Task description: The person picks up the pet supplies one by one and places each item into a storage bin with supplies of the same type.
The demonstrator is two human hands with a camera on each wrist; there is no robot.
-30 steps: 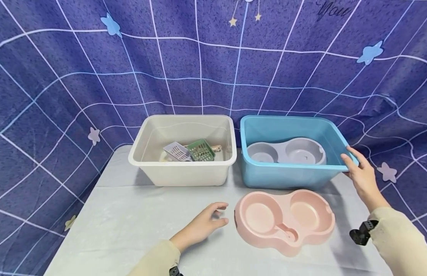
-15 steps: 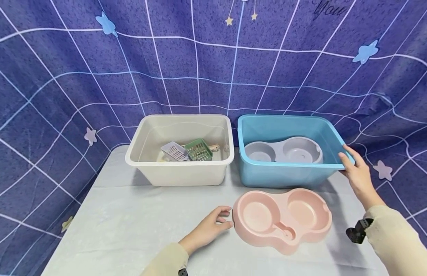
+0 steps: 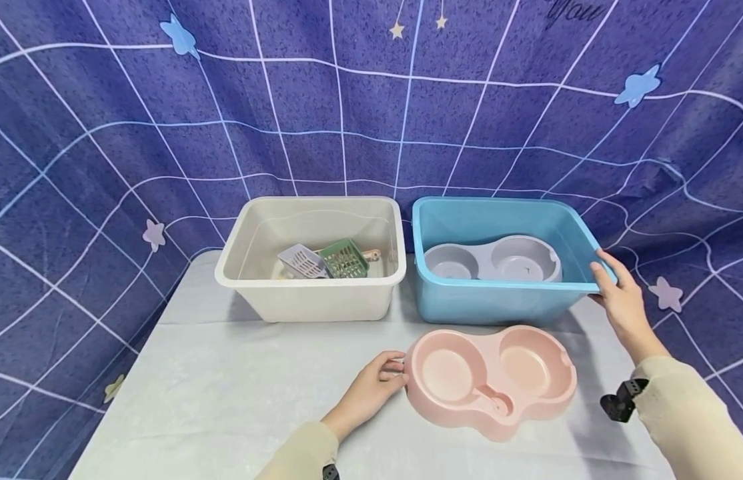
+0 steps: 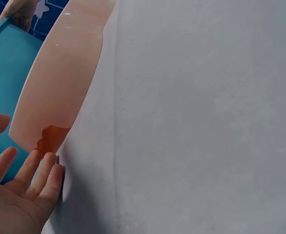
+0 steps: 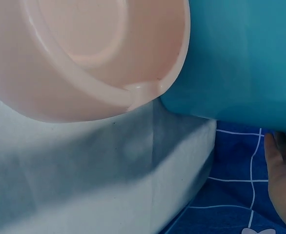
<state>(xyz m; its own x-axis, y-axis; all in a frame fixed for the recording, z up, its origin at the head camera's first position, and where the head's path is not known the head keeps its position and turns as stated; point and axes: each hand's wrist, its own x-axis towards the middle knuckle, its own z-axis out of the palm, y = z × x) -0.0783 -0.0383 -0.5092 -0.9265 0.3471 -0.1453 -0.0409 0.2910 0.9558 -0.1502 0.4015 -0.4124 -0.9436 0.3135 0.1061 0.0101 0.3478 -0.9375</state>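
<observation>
A pink double pet bowl (image 3: pixel 494 400) lies on the table in front of the blue bin (image 3: pixel 497 305). At its left end is my left hand (image 3: pixel 371 390), fingers loosely bent, fingertips at the bowl's edge. In the left wrist view these fingertips (image 4: pixel 49 157) meet the bowl's side (image 4: pixel 60 83) by an orange-brown patch; the thumb stands apart from it. My right hand (image 3: pixel 629 310) grips the blue bin's right front corner by the rim. A grey double pet bowl (image 3: pixel 521 261) sits inside that bin. The right wrist view catches only part of the right hand (image 5: pixel 284 180).
Left of the blue bin stands a cream bin (image 3: pixel 323 303). It holds a lilac slotted scoop (image 3: pixel 305 261), a green slotted scoop (image 3: pixel 346 259) and other partly hidden items. A purple-blue curtain (image 3: pixel 371 100) hangs behind and beside the grey-covered table (image 3: pixel 227 387).
My left hand has moved right and slightly up to the left end of the pink double pet bowl. The right hand keeps its grip on the blue bin. The head view has shifted slightly.
</observation>
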